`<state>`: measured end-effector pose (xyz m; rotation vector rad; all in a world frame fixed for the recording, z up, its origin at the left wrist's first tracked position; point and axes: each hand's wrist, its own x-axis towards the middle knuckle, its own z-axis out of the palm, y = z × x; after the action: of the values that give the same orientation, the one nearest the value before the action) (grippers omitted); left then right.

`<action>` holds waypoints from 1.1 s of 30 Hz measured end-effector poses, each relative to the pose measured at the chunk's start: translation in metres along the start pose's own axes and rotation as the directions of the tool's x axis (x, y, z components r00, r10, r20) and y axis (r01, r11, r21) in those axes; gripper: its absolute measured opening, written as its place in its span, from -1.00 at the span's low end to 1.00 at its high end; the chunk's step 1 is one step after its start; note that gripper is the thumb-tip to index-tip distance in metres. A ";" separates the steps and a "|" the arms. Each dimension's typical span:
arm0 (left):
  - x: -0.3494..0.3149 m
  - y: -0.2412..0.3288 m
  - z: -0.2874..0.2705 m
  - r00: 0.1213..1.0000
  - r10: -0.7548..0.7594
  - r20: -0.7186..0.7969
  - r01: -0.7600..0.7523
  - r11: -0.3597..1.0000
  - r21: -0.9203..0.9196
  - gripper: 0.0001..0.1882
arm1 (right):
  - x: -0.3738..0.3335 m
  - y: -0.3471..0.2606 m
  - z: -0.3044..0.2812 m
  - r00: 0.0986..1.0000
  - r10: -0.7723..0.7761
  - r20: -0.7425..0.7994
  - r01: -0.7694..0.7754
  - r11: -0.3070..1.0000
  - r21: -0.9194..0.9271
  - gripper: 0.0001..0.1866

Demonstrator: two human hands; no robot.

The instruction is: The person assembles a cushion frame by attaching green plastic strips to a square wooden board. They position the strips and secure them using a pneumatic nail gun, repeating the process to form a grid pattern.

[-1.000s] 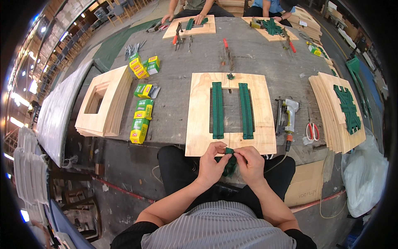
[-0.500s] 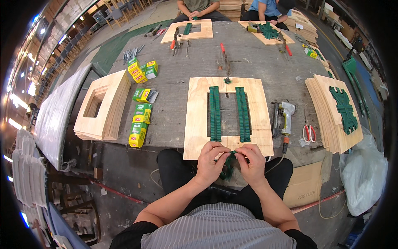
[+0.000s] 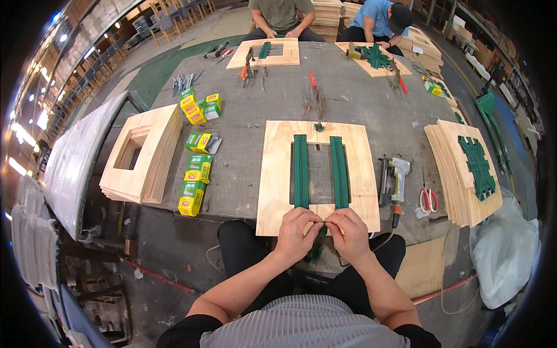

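Observation:
A square plywood frame (image 3: 274, 180) with a rectangular opening lies at the table's near edge. Two green webbing strips (image 3: 300, 171) run lengthwise over the opening, side by side. Just past the frame's near edge, my left hand (image 3: 297, 233) and my right hand (image 3: 349, 234) meet, thumbs and fingertips pinched together. Between them they grip a green webbing strip (image 3: 317, 249), whose loose part hangs down below my fingers. The exact spot where the fingertips meet is partly hidden.
A staple gun (image 3: 400, 174) and red-handled scissors (image 3: 428, 200) lie right of the frame. Green-and-yellow boxes (image 3: 197, 168) line the left. Frame stacks (image 3: 123, 159) stand on both sides; the right one bears woven green webbing (image 3: 477, 168). Red-handled pliers (image 3: 314, 81) lie beyond. Two people work opposite.
My hands have come closer together, fingertips nearly touching. The whole view has shifted slightly. Across the table, the person in the olive shirt has moved their hands apart.

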<state>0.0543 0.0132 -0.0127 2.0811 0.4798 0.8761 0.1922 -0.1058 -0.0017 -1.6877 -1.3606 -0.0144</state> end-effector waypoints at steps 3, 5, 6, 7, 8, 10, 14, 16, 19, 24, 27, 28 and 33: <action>0.018 -0.008 -0.005 0.995 -0.046 0.094 0.043 0.998 0.035 -0.90 | 0.017 0.007 -0.002 0.999 -0.019 0.044 0.020 0.999 -0.027 -0.87; 0.034 -0.015 -0.007 0.993 -0.057 0.106 0.052 0.997 0.049 -0.89 | 0.035 0.015 -0.001 0.997 -0.019 0.078 0.020 1.000 -0.023 -0.89; 0.044 -0.018 -0.009 0.992 -0.064 0.111 0.058 0.997 0.059 -0.88 | 0.045 0.019 0.001 0.995 -0.019 0.094 0.021 1.000 -0.020 -0.89; 0.056 -0.024 -0.010 0.994 -0.066 0.092 0.061 0.997 0.057 -0.86 | 0.057 0.023 0.004 0.986 0.091 0.137 -0.097 0.994 0.041 -0.91; 0.067 -0.036 -0.009 0.998 -0.059 0.026 0.058 0.997 0.053 -0.84 | 0.074 0.030 0.010 0.981 0.105 0.165 -0.113 0.993 0.044 -0.91; 0.089 -0.059 -0.003 0.994 -0.042 -0.101 0.046 0.998 0.042 -0.80 | 0.112 0.058 0.028 0.967 0.135 0.218 -0.147 0.988 0.044 -0.91; 0.112 -0.085 0.020 0.993 -0.072 -0.097 0.091 0.976 0.199 -0.70 | 0.177 0.138 0.062 0.860 0.407 0.308 -0.390 0.913 -0.116 -0.87; 0.111 -0.090 0.032 0.998 -0.070 0.003 0.068 0.974 0.218 -0.65 | 0.194 0.172 0.072 0.828 0.492 0.268 -0.439 0.867 -0.237 -0.86; 0.113 -0.105 0.049 0.996 -0.025 0.083 -0.003 0.950 0.313 -0.58 | 0.217 0.199 0.088 0.789 0.569 0.230 -0.484 0.807 -0.338 -0.85; 0.144 -0.133 0.056 0.992 -0.020 0.127 -0.043 0.880 0.474 -0.50 | 0.237 0.209 0.109 0.784 0.579 0.224 -0.465 0.787 -0.406 -0.85; 0.160 -0.150 0.058 0.987 -0.031 0.160 -0.064 0.831 0.553 -0.45 | 0.241 0.207 0.115 0.787 0.578 0.214 -0.463 0.783 -0.415 -0.85; 0.164 -0.155 0.058 0.985 -0.035 0.168 -0.070 0.813 0.578 -0.43 | 0.242 0.205 0.117 0.788 0.578 0.213 -0.463 0.784 -0.414 -0.84; 0.176 -0.163 0.064 0.980 -0.003 0.200 -0.125 0.772 0.623 -0.41 | 0.242 0.212 0.110 0.802 0.564 0.197 -0.442 0.782 -0.440 -0.83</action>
<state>0.2166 0.1814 -0.0970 2.7855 0.6742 0.5758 0.3927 0.1605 -0.0710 -2.4374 -1.1194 0.3509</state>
